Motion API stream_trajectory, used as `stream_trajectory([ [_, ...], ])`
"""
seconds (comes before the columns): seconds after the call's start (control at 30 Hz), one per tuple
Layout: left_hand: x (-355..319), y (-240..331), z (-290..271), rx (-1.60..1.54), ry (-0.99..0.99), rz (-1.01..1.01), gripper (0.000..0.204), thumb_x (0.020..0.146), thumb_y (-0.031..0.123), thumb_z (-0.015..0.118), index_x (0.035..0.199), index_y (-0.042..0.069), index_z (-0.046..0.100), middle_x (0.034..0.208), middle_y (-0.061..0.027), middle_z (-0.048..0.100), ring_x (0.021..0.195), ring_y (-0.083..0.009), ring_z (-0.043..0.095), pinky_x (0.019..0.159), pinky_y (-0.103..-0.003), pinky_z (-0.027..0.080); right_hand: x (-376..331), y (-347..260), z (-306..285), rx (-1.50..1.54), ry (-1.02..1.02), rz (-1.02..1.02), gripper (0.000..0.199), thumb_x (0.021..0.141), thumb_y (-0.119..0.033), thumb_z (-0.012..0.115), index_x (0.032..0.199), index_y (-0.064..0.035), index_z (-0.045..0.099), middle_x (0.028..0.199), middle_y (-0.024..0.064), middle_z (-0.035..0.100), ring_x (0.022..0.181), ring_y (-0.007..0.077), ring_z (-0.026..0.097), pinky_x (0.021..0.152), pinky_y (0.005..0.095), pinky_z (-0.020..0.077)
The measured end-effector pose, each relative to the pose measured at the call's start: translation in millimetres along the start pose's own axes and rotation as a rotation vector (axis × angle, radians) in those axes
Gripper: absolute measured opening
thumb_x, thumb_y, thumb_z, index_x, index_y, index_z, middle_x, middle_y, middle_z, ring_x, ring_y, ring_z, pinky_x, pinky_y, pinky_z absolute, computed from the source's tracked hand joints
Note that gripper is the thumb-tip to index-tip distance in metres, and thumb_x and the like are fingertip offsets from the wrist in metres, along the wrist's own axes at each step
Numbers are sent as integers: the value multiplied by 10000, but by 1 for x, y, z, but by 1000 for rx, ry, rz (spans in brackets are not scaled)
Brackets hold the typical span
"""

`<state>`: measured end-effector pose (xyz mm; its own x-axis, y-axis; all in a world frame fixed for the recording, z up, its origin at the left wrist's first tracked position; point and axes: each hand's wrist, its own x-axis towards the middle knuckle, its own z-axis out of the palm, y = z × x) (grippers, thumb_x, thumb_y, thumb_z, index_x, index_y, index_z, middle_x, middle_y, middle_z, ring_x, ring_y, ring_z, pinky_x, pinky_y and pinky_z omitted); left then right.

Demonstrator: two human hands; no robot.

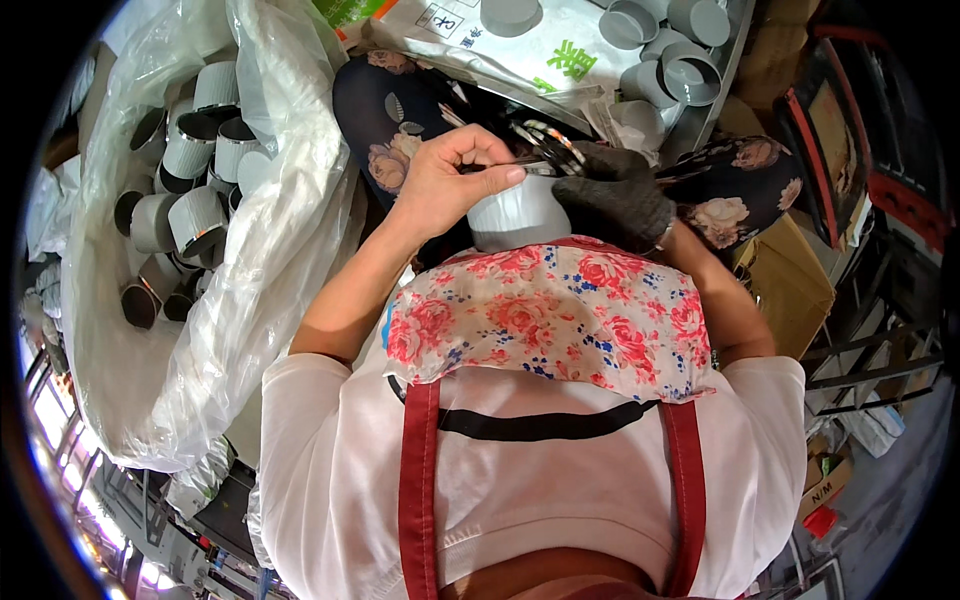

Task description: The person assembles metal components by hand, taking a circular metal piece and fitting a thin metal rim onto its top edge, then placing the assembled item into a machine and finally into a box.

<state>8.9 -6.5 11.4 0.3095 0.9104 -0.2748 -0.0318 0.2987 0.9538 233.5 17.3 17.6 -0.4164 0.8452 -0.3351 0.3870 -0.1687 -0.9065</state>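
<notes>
One floral cloth [540, 315] nearest, at the waist; grey ribbed cup [515, 215] just beyond it, over the lap. Bare left hand [455, 180] closed, thumb and fingers pinching the cup's upper edge. Right hand [620, 200], dark-gloved, curled at the cup's right side beside glossy bands [570, 152]; can't tell which it grips. Flower-print trousers [385, 150] behind. Off left, clear plastic bag [275, 250] of similar silver-rimmed cups [190, 155]. Farthest, metal-edged tray [728, 75] with plain grey cups [692, 75] on printed white sacking [450, 40].
</notes>
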Motion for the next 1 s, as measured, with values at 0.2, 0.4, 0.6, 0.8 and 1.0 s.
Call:
stream_trajectory([
  [0.2, -13, -6, -8, 175, 66, 105, 168, 771, 51, 622, 927, -7, 645, 884, -73, 603, 810, -113, 536, 723, -215, 413, 13, 0, 2, 578, -155, 394, 222, 707, -148, 676, 866, -4, 620, 749, 35, 612, 656, 79, 531, 610, 218, 454],
  [0.4, -19, -24, -11, 8, 135, 155, 118, 777, 55, 613, 861, -18, 653, 990, -93, 577, 865, -149, 533, 778, -244, 410, 22, 9, -5, 254, -236, 269, 236, 677, -173, 700, 801, 5, 607, 655, 23, 578, 603, 58, 496, 547, 233, 432],
  [0.6, -16, -9, 5, -610, 241, -289, 350, 841, 197, 555, 1108, -26, 513, 1076, -84, 537, 947, -161, 534, 791, -260, 435, -3, -8, -1, 116, -92, 68, 205, 694, -185, 693, 762, -10, 609, 618, 14, 577, 577, 64, 489, 537, 233, 430],
  [0.8, -8, 5, 0, -596, 36, -250, 391, 874, 239, 466, 1154, -34, 460, 1087, -111, 550, 989, -168, 539, 854, -294, 443, -4, -2, 2, 215, 119, 37, 305, 727, -174, 670, 981, -30, 581, 834, 72, 610, 712, 96, 551, 619, 237, 465],
  [1.0, -7, 15, 11, -591, 62, -298, 287, 864, 157, 498, 1067, -42, 539, 1019, -117, 590, 897, -161, 582, 806, -275, 470, -4, -5, -2, -480, 16, -469, 286, 698, -136, 607, 980, -97, 592, 875, 144, 595, 790, 271, 589, 669, 311, 479],
])
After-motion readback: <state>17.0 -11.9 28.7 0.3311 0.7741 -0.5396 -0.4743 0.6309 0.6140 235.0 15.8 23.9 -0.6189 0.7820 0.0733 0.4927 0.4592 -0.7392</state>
